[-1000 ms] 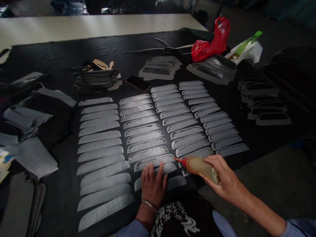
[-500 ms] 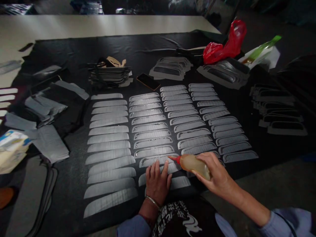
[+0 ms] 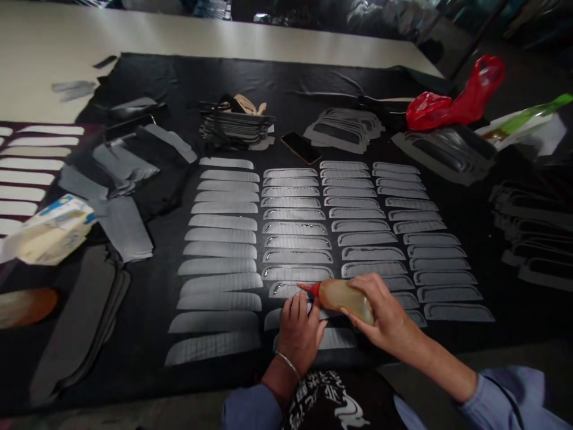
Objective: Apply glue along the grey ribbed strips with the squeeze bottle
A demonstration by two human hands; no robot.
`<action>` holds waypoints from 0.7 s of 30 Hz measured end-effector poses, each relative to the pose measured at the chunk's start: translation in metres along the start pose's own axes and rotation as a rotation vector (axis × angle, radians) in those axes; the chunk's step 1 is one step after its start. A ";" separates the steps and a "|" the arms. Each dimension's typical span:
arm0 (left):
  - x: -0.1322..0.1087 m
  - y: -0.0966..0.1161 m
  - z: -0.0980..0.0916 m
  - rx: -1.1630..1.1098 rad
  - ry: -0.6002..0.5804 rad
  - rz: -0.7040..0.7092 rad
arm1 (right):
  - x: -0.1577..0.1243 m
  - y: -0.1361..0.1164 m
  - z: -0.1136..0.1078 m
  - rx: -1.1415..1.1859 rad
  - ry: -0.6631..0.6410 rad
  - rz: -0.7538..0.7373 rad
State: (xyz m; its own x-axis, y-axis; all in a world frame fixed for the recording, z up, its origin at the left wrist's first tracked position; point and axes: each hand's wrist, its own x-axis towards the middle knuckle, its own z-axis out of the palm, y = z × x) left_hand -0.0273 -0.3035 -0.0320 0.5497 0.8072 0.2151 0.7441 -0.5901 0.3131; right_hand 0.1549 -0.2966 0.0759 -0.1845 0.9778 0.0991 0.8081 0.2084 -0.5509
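Observation:
My right hand (image 3: 387,316) is wrapped round a squeeze bottle (image 3: 345,298) of yellowish liquid, which lies tilted with its red nozzle (image 3: 311,289) pointing left. The nozzle tip is at a curved grey strip (image 3: 282,291) in the second column, where a wet line shows along the edge. Just below it, my left hand (image 3: 299,334) rests flat with fingers stretched out, their tips by that strip. Part of the strips underneath is hidden by both hands. Glossy lines edge several strips (image 3: 298,257) farther up this column; the left column's strips (image 3: 219,267) look plain.
Black sheeting (image 3: 156,334) covers the table. Toward the back lie a stack of dark pieces (image 3: 237,128), a phone (image 3: 301,147), flat grey pieces (image 3: 342,128) and a red plastic bag (image 3: 452,107). On the left are grey offcuts (image 3: 128,230), a paper packet (image 3: 51,233) and an orange-brown bottle (image 3: 27,307).
The nozzle has moved left along the strip's upper edge, and my left hand stays flat close below. My view has swung left, so the table's things appear farther right.

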 end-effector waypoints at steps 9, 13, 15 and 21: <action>0.000 0.000 -0.001 -0.012 -0.025 -0.004 | 0.022 -0.010 0.019 0.368 0.116 0.371; 0.000 -0.001 -0.001 0.032 0.014 -0.001 | 0.019 -0.006 0.000 0.757 0.225 0.728; 0.000 -0.001 -0.002 0.038 0.032 0.023 | 0.014 -0.004 -0.010 0.862 0.305 0.814; -0.011 -0.008 -0.014 0.025 0.081 0.072 | -0.006 0.005 -0.021 0.916 0.416 0.911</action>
State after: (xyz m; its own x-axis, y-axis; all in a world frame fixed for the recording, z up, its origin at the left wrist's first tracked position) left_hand -0.0442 -0.3076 -0.0234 0.5706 0.7602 0.3108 0.7134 -0.6463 0.2710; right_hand 0.1722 -0.3011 0.0897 0.5241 0.7280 -0.4421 -0.1375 -0.4399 -0.8874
